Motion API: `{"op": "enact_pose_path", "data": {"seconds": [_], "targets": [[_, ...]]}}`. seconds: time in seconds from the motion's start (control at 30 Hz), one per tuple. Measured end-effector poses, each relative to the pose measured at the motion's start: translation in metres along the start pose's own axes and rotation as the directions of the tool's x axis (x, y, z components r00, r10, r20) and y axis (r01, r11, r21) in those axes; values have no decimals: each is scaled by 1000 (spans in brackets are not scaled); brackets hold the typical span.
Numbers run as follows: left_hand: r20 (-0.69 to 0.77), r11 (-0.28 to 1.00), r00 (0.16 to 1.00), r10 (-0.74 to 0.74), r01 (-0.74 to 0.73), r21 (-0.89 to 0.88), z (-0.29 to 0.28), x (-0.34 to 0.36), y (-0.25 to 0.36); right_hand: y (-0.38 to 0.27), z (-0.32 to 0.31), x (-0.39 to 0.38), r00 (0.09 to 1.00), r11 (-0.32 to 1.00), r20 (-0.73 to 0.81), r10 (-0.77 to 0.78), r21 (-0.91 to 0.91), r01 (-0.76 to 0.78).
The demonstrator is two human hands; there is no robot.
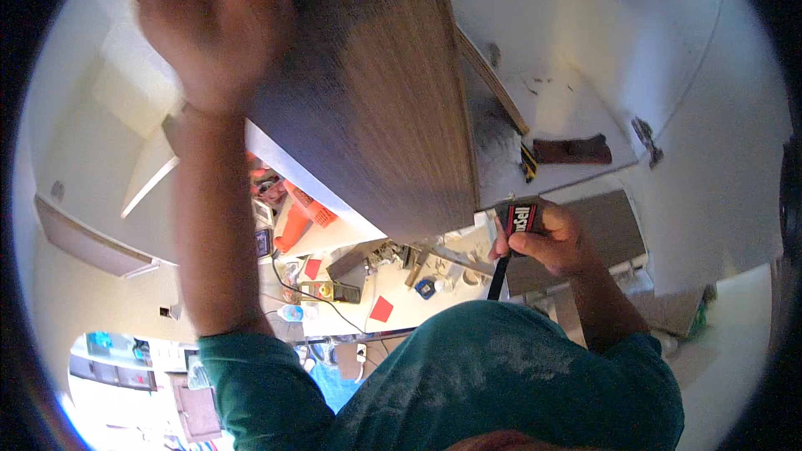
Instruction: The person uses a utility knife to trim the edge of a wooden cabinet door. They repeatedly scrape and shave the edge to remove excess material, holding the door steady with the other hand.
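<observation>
My left hand, blurred, is raised at the upper left over a dark wood-grain panel; I cannot make out its fingers clearly. My right hand grips a black-and-red tool with a black strip hanging below it, just beside the panel's lower right corner. A thin wooden edge strip runs along the panel's right. A dark wooden block, perhaps a hand plane, rests on a white cabinet surface, next to a yellow-and-black tool.
A pale worktop below holds wood offcuts, small tools, cables, red squares and orange pieces. A white cabinet door with a metal hinge stands at the right. A lighter brown board lies behind my right hand.
</observation>
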State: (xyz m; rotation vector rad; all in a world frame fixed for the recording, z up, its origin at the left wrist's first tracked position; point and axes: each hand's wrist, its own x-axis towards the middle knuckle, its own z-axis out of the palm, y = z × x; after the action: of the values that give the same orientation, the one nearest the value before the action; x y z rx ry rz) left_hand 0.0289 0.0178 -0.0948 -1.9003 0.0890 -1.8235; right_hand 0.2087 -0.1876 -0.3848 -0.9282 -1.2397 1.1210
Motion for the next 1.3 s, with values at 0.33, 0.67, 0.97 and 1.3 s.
{"op": "enact_pose_path", "data": {"seconds": [0.33, 0.67, 0.97, 1.3], "targets": [[807, -35, 315, -500, 924, -382, -33, -171, 186, 5, -40, 43, 863, 987, 501, -73, 160, -9], [602, -105, 127, -788, 936, -335, -42, -204, 245, 29, -57, 59, 773, 969, 633, -35, 212, -130], [384, -123, -319, -866, 881, 456, -117, -226, 256, 41, -87, 63, 827, 925, 562, -35, 332, -186], [450, 448, 80, -889, 345, 825, -190, -162, 207, 50, -108, 53, 876, 895, 482, 17, 382, -228]]}}
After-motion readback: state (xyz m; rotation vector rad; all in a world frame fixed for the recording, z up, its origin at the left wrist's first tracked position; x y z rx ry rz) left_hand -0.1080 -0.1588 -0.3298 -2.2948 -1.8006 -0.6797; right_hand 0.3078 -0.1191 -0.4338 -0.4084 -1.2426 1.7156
